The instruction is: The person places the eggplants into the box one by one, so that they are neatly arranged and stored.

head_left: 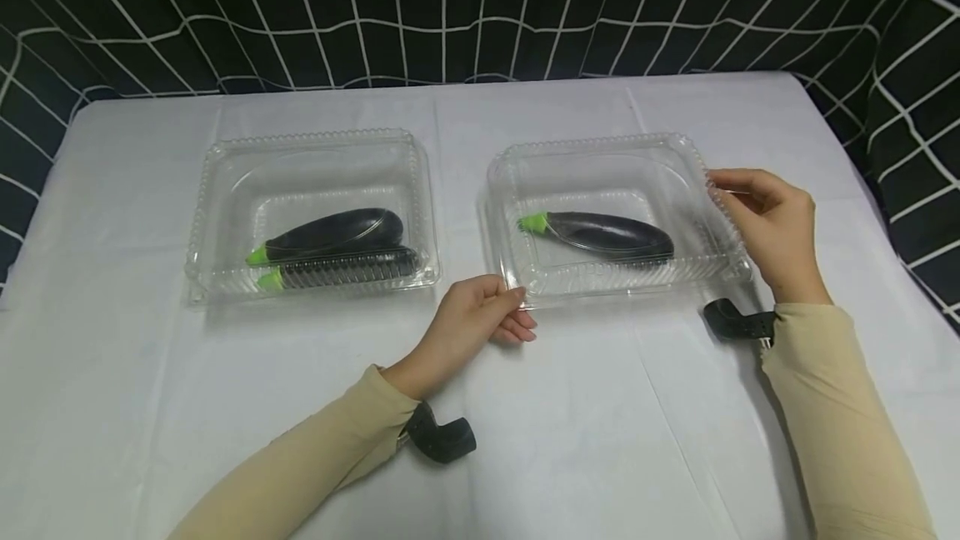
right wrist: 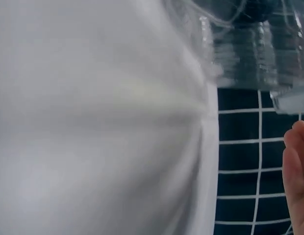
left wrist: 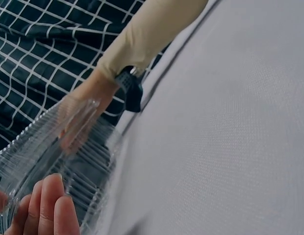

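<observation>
A clear plastic clamshell container (head_left: 592,282) on the right side holds one toy-like eggplant (head_left: 611,233), dark purple with a bright green stem end. My left hand (head_left: 480,311) pinches this container's near left corner between thumb and fingers. At its right edge, my right hand (head_left: 780,223) grips the rim. The left wrist view shows left fingers (left wrist: 46,205) against the ribbed clear wall. In the right wrist view, only a few right fingers (right wrist: 296,166) appear, close to a container corner. Whether the lid is fully latched cannot be made out.
To the left stands a similar clear container (head_left: 311,140) with two dark eggplants, one plump (head_left: 337,233) and one slimmer (head_left: 348,268). Both containers sit on a white-covered table (head_left: 585,432). Dark cloth with a white grid (head_left: 465,15) hangs behind it and along the sides.
</observation>
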Motion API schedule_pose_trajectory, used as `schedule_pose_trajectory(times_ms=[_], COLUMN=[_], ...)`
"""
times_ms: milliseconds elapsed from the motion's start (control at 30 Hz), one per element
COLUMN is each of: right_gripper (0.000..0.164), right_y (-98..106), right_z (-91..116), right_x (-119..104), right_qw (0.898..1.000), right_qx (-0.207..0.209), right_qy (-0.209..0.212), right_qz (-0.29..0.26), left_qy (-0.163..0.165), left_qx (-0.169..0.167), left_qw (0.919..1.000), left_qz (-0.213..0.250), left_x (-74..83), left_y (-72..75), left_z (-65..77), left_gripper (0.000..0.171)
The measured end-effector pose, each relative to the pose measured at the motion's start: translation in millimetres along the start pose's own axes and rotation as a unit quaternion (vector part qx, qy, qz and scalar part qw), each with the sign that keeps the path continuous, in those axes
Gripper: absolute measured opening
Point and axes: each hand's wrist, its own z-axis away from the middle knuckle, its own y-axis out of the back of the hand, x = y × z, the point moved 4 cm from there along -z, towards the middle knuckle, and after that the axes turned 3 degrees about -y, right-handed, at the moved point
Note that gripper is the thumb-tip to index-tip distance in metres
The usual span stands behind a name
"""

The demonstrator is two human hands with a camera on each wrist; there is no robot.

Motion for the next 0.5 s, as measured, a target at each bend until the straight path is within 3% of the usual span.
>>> schedule_pose_trajectory(times_ms=[100, 233, 400, 500], right_gripper=[0.022, 0.022, 0.014, 0.017], right_y=[9.5, 23.5, 36.2, 36.5], right_z=[9.4, 24.0, 45.7, 56.2], right_x=[4.3, 17.7, 17.9, 9.6], right_qw=[1.0, 0.994, 0.975, 0.965], right_qx=[-0.012, -0.058, -0.118, -0.166], right_qy=[-0.023, -0.088, -0.131, -0.127], right_qz=[0.0, 0.0, -0.133, -0.156], left_qy=[0.002, 0.005, 0.001, -0.004], left_qx=[0.002, 0.004, 0.006, 0.006], left_qw=[1.0, 0.9999, 0.9999, 0.9999], left_qz=[-0.004, -0.008, -0.01, -0.01], left_x=[1.1, 0.8, -0.6, -0.8], left_y=[-1.0, -1.2, -1.3, -1.4], left_z=[0.6, 0.9, 0.3, 0.3], left_gripper=[0.02, 0.019, 0.019, 0.019])
